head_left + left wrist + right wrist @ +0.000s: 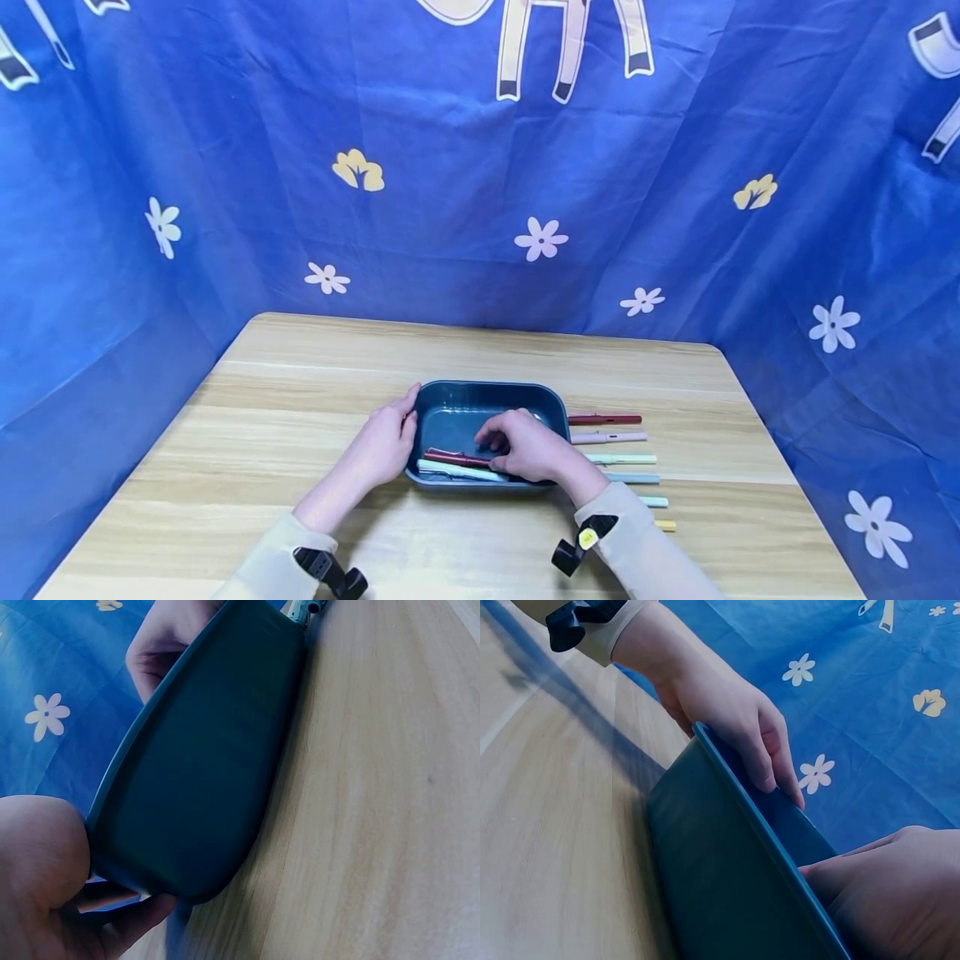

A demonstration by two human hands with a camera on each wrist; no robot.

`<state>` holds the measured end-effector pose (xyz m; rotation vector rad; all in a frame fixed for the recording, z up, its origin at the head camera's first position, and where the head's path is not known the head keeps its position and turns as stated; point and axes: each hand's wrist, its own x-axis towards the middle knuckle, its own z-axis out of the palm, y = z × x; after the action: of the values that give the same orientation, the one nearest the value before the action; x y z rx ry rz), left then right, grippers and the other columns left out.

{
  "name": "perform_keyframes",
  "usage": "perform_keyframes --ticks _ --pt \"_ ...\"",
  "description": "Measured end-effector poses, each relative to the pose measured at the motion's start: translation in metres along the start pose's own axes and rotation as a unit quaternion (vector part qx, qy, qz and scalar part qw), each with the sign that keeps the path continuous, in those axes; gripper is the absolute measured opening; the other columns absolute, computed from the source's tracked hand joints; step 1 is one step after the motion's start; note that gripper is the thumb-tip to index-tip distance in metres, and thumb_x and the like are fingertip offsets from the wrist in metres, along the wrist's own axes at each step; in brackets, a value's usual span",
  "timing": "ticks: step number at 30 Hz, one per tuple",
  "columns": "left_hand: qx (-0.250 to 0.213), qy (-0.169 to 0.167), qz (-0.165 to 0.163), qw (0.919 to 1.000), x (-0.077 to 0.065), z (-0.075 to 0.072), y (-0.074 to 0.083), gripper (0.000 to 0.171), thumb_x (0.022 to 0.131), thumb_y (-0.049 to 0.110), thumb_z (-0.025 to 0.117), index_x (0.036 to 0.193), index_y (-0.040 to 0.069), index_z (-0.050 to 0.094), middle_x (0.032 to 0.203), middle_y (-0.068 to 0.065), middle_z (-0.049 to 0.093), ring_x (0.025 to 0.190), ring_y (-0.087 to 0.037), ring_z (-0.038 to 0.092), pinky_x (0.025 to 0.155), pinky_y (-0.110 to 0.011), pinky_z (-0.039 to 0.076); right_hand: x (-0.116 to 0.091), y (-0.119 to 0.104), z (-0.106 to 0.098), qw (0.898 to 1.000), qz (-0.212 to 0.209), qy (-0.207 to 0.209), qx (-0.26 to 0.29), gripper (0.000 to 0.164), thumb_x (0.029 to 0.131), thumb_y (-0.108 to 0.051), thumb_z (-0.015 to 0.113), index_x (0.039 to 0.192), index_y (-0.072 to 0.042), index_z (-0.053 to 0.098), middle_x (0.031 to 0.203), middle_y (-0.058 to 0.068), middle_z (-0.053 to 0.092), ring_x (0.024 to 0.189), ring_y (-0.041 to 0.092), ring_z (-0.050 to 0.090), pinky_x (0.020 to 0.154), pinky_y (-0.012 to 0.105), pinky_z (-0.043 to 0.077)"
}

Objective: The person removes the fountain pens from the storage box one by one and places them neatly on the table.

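Note:
A dark teal rectangular box stands on the table. My left hand grips its left end; in the left wrist view a fingertip presses the outer wall near the corner. My right hand reaches over the near right side into the box, fingers bent and apart, thumb by the right end of a dark red pen. Just in front of it lies a pale mint pen, along the near wall. In the right wrist view the box wall hides the pens and part of the right hand.
Right of the box lie several pens in a rough column: a dark red pen, a lilac pen, green and blue ones, and a yellow pen nearest me. The wooden table meets blue patterned cloth at the back and sides.

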<state>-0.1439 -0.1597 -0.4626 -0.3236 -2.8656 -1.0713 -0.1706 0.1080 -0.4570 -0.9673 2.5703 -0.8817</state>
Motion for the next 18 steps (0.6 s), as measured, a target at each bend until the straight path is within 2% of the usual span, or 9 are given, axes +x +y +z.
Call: perform_keyframes --ticks 9,14,18 --pt "0.003 0.000 0.001 1.0000 -0.0005 -0.0003 0.0017 0.052 0.110 0.007 0.048 0.159 -0.007 0.038 0.152 -0.032 0.049 0.140 -0.045 0.050 0.116 -0.057 0.040 0.0003 -0.0012 -0.0002 0.999 0.006 -0.015 -0.028 0.026 0.091 -0.002 0.081 0.114 -0.013 0.080 0.100 -0.010 0.072 0.097 0.008 0.061 0.095 0.033 0.054" --pt "0.003 0.002 0.001 1.0000 -0.0013 -0.0010 0.0018 0.052 0.110 0.006 0.047 0.159 -0.008 0.038 0.152 -0.032 0.050 0.140 -0.045 0.050 0.116 -0.058 0.040 0.0015 0.0004 0.0000 0.999 0.003 -0.013 -0.029 0.022 0.092 -0.001 0.079 0.110 -0.012 0.079 0.088 -0.013 0.066 0.088 0.006 0.059 0.087 0.028 0.054" --pt "0.003 0.001 -0.001 1.0000 -0.0014 -0.0009 0.0016 0.052 0.110 0.007 0.047 0.159 -0.008 0.038 0.152 -0.032 0.049 0.140 -0.045 0.050 0.116 -0.058 0.040 0.0012 0.0011 -0.0016 1.000 -0.003 0.001 -0.012 0.017 0.095 -0.003 0.077 0.109 -0.012 0.079 0.089 -0.015 0.067 0.086 0.004 0.061 0.083 0.025 0.054"
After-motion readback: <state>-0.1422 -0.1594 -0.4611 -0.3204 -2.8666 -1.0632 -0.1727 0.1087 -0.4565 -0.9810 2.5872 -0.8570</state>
